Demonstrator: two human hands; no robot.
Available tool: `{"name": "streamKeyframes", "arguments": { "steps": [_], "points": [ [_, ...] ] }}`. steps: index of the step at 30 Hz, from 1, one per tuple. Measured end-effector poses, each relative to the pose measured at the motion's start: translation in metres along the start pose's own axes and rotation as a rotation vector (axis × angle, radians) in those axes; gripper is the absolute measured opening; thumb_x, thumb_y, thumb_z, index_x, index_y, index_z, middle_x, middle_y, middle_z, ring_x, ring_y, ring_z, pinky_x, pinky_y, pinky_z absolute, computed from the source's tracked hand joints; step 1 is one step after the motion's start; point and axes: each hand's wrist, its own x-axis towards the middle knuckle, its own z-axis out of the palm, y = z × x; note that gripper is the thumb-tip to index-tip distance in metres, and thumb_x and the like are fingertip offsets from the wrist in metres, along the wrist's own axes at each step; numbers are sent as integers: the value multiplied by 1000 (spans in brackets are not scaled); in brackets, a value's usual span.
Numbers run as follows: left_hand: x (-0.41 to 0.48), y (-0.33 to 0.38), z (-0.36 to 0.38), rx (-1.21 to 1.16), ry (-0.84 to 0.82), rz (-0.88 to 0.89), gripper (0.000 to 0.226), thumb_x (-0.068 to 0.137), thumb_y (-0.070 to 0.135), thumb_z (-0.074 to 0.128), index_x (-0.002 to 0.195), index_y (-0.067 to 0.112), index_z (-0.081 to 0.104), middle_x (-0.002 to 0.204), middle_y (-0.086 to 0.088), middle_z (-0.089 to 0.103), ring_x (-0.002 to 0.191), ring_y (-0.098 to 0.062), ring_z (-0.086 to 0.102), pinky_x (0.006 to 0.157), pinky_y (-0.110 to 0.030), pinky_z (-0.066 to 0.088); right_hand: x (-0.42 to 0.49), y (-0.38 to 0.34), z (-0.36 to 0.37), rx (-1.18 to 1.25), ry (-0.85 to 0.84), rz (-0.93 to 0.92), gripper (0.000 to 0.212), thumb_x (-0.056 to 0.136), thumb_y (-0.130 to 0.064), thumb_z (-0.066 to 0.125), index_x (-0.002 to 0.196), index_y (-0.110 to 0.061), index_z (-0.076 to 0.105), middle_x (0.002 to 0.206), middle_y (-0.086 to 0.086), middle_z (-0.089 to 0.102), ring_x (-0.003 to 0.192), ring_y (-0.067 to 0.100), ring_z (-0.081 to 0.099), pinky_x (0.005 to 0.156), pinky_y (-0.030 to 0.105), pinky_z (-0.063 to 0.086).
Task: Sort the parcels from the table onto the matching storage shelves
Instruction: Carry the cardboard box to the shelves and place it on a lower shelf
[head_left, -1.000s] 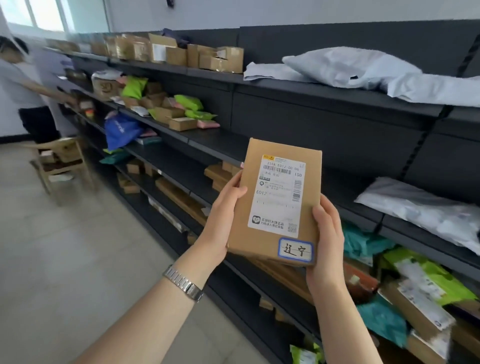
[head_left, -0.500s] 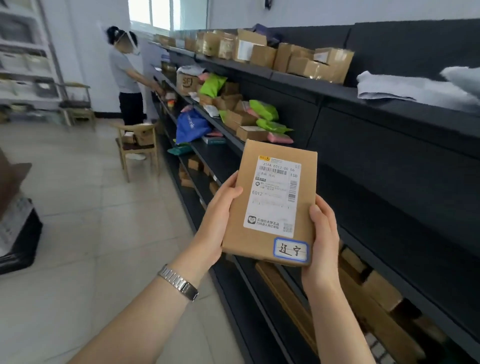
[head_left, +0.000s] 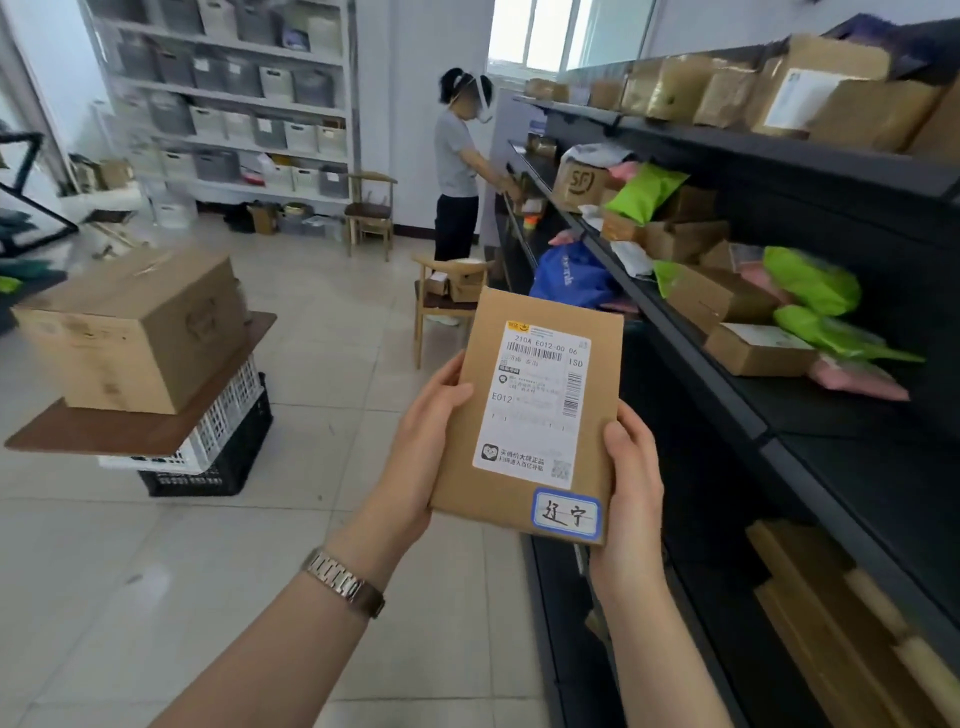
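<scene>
From the head camera I see both forearms reaching up and forward from the bottom of the frame, holding a flat brown parcel (head_left: 530, 415) upright between them, in the air in front of the dark shelves (head_left: 753, 415) on the right, touching no shelf. My left hand (head_left: 415, 457) clasps the parcel's left edge, thumb laid on the front face near the top of that edge, the other fingers hidden behind the cardboard; a metal watch (head_left: 345, 582) sits on that wrist. My right hand (head_left: 631, 483) grips the lower right corner, thumb pressed along the right edge and the fingers wrapped behind, out of sight. The parcel leans slightly to the right and faces me, with a white shipping label (head_left: 532, 405) across the front and a small blue-bordered sticker (head_left: 566, 514) with handwritten characters at the bottom right, just beside my right thumb. The shelves beyond hold cardboard boxes, green bags (head_left: 810, 280) and a blue bag (head_left: 569, 280). On the left, a large box (head_left: 135, 332) rests on a board over stacked crates (head_left: 223, 447). Further back another person (head_left: 460, 166) stands at the shelves beside a wooden chair (head_left: 447, 291).
</scene>
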Motion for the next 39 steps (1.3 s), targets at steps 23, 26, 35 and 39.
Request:
{"name": "streamKeyframes", "arguments": {
  "steps": [23, 26, 35, 39],
  "points": [
    [486, 31, -53, 21, -56, -19, 52, 85, 43, 52, 137, 44, 56, 117, 6, 77, 109, -23, 73, 82, -43, 60, 441, 78, 188, 123, 99, 2, 24, 85, -39, 64, 104, -49, 75, 126, -3, 77, 119, 24, 73, 103, 48, 57],
    [535, 39, -54, 20, -49, 1, 51, 87, 40, 51, 138, 40, 56, 118, 6, 77, 109, -21, 73, 82, -40, 60, 490, 83, 205, 109, 83, -5, 26, 85, -40, 64, 109, -44, 73, 117, -12, 79, 104, 10, 76, 87, 34, 61],
    [663, 17, -46, -7, -146, -68, 52, 89, 41, 49, 141, 38, 53, 120, 5, 76, 109, -22, 73, 80, -41, 60, 589, 105, 223, 139, 186, -30, 28, 90, -33, 63, 117, -34, 70, 124, -2, 78, 97, 6, 76, 74, 20, 61],
    [720, -3, -26, -7, -304, -105, 51, 90, 41, 48, 140, 41, 53, 120, 8, 76, 107, -18, 73, 78, -39, 59, 620, 120, 220, 153, 350, -54, 24, 92, -32, 62, 114, -37, 69, 131, 2, 74, 100, 9, 75, 76, 21, 61]
  ]
}}
